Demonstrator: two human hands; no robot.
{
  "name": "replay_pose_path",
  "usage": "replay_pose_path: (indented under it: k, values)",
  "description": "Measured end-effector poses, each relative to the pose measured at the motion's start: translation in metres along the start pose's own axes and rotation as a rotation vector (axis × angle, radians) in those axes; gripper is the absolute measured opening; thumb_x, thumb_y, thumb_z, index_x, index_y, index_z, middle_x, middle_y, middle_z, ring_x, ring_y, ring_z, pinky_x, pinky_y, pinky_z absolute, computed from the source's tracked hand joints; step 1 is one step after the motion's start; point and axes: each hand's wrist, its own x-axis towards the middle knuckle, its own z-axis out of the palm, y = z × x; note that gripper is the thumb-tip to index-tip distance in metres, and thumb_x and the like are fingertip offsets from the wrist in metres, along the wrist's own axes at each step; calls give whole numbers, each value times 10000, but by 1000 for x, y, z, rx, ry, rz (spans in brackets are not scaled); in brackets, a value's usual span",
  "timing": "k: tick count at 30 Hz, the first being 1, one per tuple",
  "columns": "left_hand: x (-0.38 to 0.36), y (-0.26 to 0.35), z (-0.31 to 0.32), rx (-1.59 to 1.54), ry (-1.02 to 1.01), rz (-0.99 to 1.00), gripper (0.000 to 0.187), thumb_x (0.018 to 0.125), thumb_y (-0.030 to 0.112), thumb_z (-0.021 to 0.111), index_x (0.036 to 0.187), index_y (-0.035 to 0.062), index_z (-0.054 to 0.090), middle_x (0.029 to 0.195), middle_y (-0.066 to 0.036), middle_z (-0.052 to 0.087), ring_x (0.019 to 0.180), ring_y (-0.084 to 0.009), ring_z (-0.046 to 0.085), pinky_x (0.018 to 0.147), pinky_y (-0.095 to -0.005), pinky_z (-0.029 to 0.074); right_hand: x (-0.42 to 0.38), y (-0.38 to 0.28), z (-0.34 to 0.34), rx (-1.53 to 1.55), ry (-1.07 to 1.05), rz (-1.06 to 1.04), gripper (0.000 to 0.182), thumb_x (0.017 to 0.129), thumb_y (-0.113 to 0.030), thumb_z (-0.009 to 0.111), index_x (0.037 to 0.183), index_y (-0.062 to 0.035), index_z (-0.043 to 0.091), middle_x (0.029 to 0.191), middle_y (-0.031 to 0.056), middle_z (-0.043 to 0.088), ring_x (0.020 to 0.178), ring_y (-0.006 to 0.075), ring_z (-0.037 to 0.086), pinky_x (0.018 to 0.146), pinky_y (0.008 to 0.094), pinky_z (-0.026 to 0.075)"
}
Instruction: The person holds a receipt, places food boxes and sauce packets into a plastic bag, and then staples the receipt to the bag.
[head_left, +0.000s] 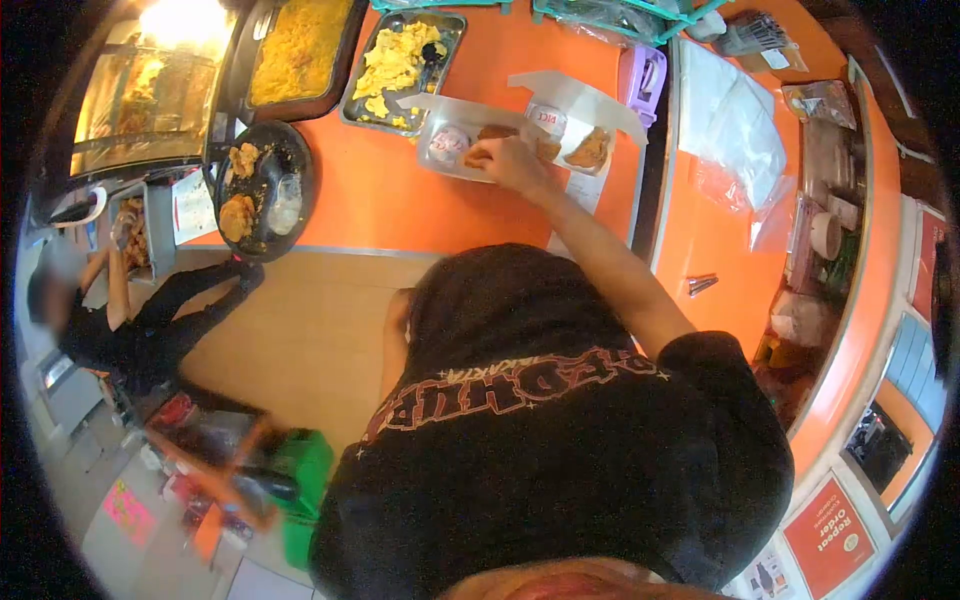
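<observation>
My right hand [512,165] reaches into the nearer open white meal box [445,172], its fingers closed on a piece of fried chicken [478,157]. A round paper-wrapped packet [449,142] sits beside it in the same box. Just to the right stands a second open box [600,108], holding a packet marked RICE [548,120] and a browned piece of fried chicken [590,150]. My left arm hangs low by my black shirt; only a little of my left hand [399,305] shows at its edge, and its fingers are hidden.
On the orange counter [375,195] are a black pan [310,205] with fried pieces, a tray of yellow food [403,70] and a deeper yellow-filled tray [300,50]. Plastic sheets [730,115] lie right. A co-worker [110,310] handles food in a metal container at left.
</observation>
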Motion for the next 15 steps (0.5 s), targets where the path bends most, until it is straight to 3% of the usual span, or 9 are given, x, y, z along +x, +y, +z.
replay_pose_path:
  k: [3,6,9,11,13,15]
  values:
    - [-3,1,-4,-3,9,-4,329,934,234,515,1194,54,607,1060,-111,676,823,-185,599,701,-354,477,25,11,35,-306,-58,-33,217,886,-253,647,953,-61,725,881,192,718,846,359,705,756,427,548]
    - [2,-9,-9,4,4,-15,325,933,233,520,1188,54,610,1053,-111,677,823,-184,600,697,-352,477,36,16,50,-205,-152,27,235,889,-268,620,968,-68,716,868,206,707,849,386,689,767,467,536]
    - [17,-18,-11,-4,-17,-23,320,932,233,526,1182,53,614,1046,-112,678,824,-184,601,693,-351,476,36,16,49,-338,-156,22,263,871,-291,639,987,-64,706,949,206,706,893,385,683,800,486,526]
    - [20,-26,-17,-36,20,4,317,931,233,530,1178,53,617,1041,-112,679,824,-183,602,690,-350,476,29,13,43,-323,21,13,266,866,-286,644,1008,-68,700,1004,197,697,933,372,674,826,482,521]
    - [-8,14,-9,-54,210,161,292,951,252,538,1110,32,646,994,-129,687,745,-207,609,636,-363,483,15,10,36,-308,170,-18,264,873,-276,639,1026,-68,695,1035,180,686,968,359,660,848,472,519]
    - [33,24,-18,283,515,535,325,963,308,539,1058,21,656,902,-143,693,681,-246,625,608,-397,495,-10,6,28,-290,284,-65,255,892,-261,623,1042,-66,688,1043,157,675,997,345,641,866,457,519]
